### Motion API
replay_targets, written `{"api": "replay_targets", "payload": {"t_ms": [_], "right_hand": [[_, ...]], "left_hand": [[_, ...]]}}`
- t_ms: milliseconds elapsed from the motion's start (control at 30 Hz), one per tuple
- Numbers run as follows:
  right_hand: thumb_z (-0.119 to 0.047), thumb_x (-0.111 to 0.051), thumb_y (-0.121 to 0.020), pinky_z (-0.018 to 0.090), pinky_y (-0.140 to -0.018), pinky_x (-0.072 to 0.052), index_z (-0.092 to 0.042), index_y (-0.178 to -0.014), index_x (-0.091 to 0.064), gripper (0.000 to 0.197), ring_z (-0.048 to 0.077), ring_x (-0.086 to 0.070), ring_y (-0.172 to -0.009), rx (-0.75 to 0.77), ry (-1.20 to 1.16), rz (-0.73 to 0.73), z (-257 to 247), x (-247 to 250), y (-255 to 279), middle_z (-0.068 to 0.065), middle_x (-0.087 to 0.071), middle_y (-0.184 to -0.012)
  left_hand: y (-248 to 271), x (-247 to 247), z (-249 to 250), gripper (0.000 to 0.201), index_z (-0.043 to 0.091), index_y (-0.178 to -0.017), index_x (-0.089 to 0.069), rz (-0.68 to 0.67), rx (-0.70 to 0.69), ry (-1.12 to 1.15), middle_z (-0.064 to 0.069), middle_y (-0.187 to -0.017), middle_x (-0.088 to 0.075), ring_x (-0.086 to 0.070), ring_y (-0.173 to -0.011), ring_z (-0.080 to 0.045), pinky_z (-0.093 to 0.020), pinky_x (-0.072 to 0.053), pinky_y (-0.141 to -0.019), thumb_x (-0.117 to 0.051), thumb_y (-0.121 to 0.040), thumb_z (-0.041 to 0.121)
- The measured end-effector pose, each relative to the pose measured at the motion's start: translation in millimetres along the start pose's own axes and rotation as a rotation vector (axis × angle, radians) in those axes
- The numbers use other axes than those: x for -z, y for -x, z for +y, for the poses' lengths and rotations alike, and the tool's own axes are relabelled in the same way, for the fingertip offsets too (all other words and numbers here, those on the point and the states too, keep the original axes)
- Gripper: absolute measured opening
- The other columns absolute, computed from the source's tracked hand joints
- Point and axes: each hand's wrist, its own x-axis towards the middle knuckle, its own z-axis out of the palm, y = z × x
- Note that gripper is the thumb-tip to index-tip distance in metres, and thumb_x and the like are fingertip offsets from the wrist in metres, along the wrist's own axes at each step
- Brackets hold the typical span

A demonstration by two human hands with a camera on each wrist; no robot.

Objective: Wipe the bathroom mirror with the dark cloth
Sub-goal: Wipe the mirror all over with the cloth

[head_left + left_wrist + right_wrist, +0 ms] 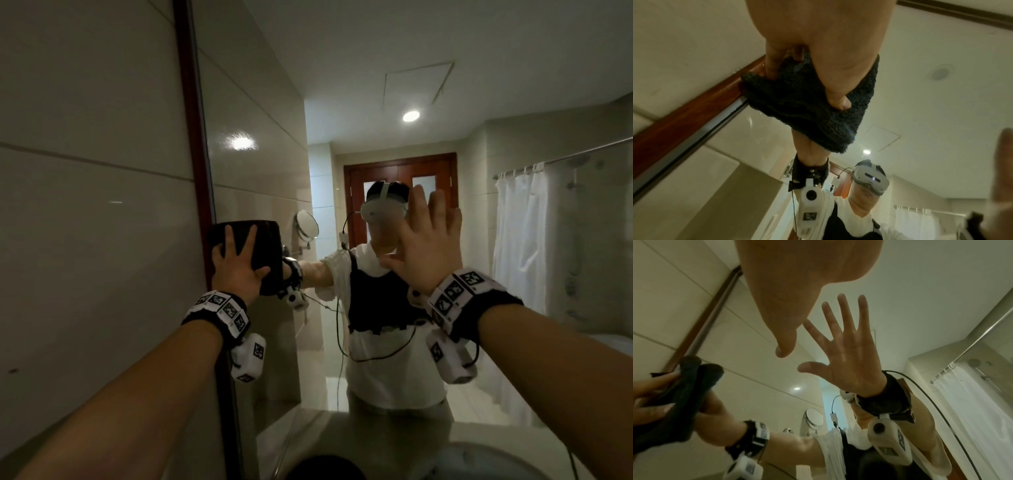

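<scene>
The dark cloth [263, 246] lies flat against the bathroom mirror [376, 102], at its left edge beside the reddish wooden frame [191, 137]. My left hand [238, 265] presses on it with spread, straight fingers and the thumb out to the side. In the left wrist view the cloth [801, 105] sits folded under my palm and thumb, overlapping the frame [694, 113]. My right hand [428, 240] is held up flat with fingers spread at the mirror's middle, empty; whether it touches the glass I cannot tell. The right wrist view shows its palm [797, 280] above its reflection.
A pale tiled wall [85, 171] runs along the left of the frame. Below the mirror are a stone counter [342, 438] and a round basin [479, 459]. The glass reflects a person, a white shower curtain [520, 240], a wooden door and a round wall mirror [307, 224].
</scene>
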Motion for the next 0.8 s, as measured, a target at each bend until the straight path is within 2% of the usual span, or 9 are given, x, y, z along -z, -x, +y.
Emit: {"api": "replay_targets", "payload": {"t_ms": [167, 300, 400, 533, 667, 800], "right_hand": [[-0.073, -0.062, -0.074, 0.067, -0.113, 0.003, -0.038, -0.154, 0.007, 0.111, 0.042, 0.023, -0.145, -0.037, -0.011, -0.063, 1, -9, -16, 0.01, 0.026, -0.16], [-0.075, -0.06, -0.075, 0.066, -0.113, 0.005, -0.039, -0.153, 0.01, 0.111, 0.041, 0.026, -0.145, -0.028, -0.027, -0.06, 3, -13, -15, 0.009, 0.029, -0.159], [-0.074, -0.062, -0.074, 0.067, -0.113, 0.005, -0.038, -0.154, 0.008, 0.112, 0.042, 0.024, -0.145, -0.026, -0.031, -0.049, 1, -14, -15, 0.01, 0.027, -0.16], [-0.072, -0.065, -0.073, 0.067, -0.113, 0.004, -0.037, -0.154, 0.005, 0.113, 0.043, 0.021, -0.146, -0.04, -0.027, -0.047, -2, -14, -15, 0.012, 0.024, -0.161], [-0.069, -0.067, -0.074, 0.068, -0.113, 0.003, -0.037, -0.155, 0.001, 0.111, 0.044, 0.021, -0.146, -0.036, -0.04, -0.035, -3, -14, -13, 0.012, 0.022, -0.161], [-0.072, -0.063, -0.075, 0.068, -0.115, 0.002, -0.04, -0.154, 0.004, 0.109, 0.043, 0.023, -0.145, -0.027, -0.043, -0.056, 0, -11, -12, 0.011, 0.027, -0.16]], "left_hand": [[-9, 4, 1, 0.088, 0.049, -0.151, 0.005, 0.011, 0.035, 0.04, 0.001, -0.162, 0.016, -0.01, -0.142, -0.043, -0.049, -0.024, -0.116, -0.059, -0.091, 0.049], [-13, 3, 8, 0.087, 0.054, -0.149, 0.003, 0.017, 0.085, 0.151, 0.006, -0.161, 0.018, -0.005, -0.143, -0.041, -0.061, -0.03, -0.11, -0.061, -0.089, 0.049], [-14, 4, 10, 0.086, 0.055, -0.149, 0.0, 0.031, 0.075, 0.15, 0.007, -0.161, 0.018, -0.005, -0.143, -0.041, -0.066, -0.031, -0.107, -0.062, -0.089, 0.048], [-16, 9, 29, 0.085, 0.052, -0.15, 0.001, 0.057, -0.028, 0.054, 0.004, -0.161, 0.019, -0.007, -0.142, -0.039, -0.065, -0.032, -0.105, -0.059, -0.089, 0.051], [-6, 7, 83, 0.087, 0.053, -0.149, 0.003, 0.096, -0.154, -0.015, 0.003, -0.16, 0.022, -0.003, -0.143, -0.04, -0.068, -0.03, -0.105, -0.06, -0.089, 0.051], [17, -5, 119, 0.088, 0.05, -0.15, 0.005, 0.085, -0.225, -0.064, 0.0, -0.159, 0.023, -0.002, -0.143, -0.041, -0.067, -0.03, -0.104, -0.058, -0.089, 0.053]]}}
